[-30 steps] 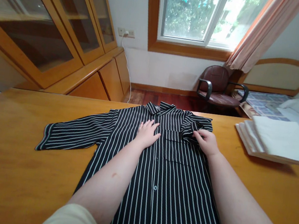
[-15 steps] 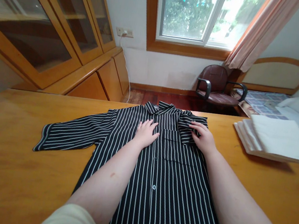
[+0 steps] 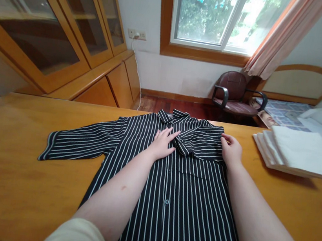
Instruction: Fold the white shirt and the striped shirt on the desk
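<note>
A black shirt (image 3: 140, 189) with white stripes lies front up, its collar (image 3: 176, 115) toward the far edge of the table. One sleeve (image 3: 83, 142) stretches out to the left. The other sleeve (image 3: 202, 141) is folded inward over the chest and partly covers the pocket. My left hand (image 3: 162, 144) rests on the button front with fingers spread, its index fingertip beside the folded cuff. At the fold on the right edge, my right hand (image 3: 231, 149) has its thumb and fingers closed on the sleeve; the fingertips are partly hidden.
The shirt lies on a wooden table (image 3: 7, 179). A stack of white folded cloths or sheets (image 3: 299, 152) sits at the right. Beyond the table are a maroon armchair (image 3: 233, 90), a bed (image 3: 286, 111) and a glass-door cabinet (image 3: 96, 68).
The right sleeve, bunched near the shoulder before, now lies flatter across the chest toward my left hand. My right hand has moved right to the folded edge. My left hand stays about in place.
</note>
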### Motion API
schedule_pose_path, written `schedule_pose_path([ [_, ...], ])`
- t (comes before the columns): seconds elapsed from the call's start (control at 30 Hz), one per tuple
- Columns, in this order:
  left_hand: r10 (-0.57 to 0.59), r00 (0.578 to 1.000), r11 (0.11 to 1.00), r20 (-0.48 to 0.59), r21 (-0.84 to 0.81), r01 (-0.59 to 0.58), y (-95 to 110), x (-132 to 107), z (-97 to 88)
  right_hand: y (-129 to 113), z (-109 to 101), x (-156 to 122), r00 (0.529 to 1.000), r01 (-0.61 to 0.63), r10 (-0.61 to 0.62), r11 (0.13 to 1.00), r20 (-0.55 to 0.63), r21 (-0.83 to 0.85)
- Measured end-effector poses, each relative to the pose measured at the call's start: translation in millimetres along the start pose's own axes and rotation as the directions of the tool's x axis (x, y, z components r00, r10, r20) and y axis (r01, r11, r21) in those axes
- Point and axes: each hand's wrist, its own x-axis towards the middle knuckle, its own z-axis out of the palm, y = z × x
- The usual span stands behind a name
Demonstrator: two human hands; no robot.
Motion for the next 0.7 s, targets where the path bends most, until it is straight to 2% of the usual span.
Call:
schedule_pose_path([
  [0.13,0.159,0.987,0.987,0.003,-0.028,-0.159,5,-1,-3.4,7,-6,8,0.986,-0.168,0.168,0.986,-0.026,-0.014],
  [0.27,0.175,0.983,0.983,-0.054,-0.047,-0.178,5,1,-3.1,9,-16,15,0.954,-0.299,0.299,0.954,-0.022,0.031],
  [0.37,0.181,0.981,0.979,-0.073,-0.081,-0.186,4,1,-3.9,11,-24,17,0.91,-0.413,0.405,0.901,0.084,0.13],
  [0.43,0.222,0.975,0.969,-0.021,-0.103,-0.223,4,0,-3.8,13,-28,16,0.884,-0.457,0.424,0.872,0.196,0.175],
  [0.57,0.239,0.965,0.97,0.107,-0.073,-0.232,9,-1,0.0,21,-32,15,0.867,-0.399,0.333,0.91,0.371,0.114],
  [0.63,0.219,0.972,0.976,0.087,-0.043,-0.216,13,-1,1.6,26,-31,16,0.901,-0.344,0.289,0.93,0.324,0.128],
  [0.7,0.231,0.972,0.972,0.051,-0.052,-0.228,17,-1,1.2,30,-29,18,0.94,-0.308,0.291,0.949,0.18,0.073],
])
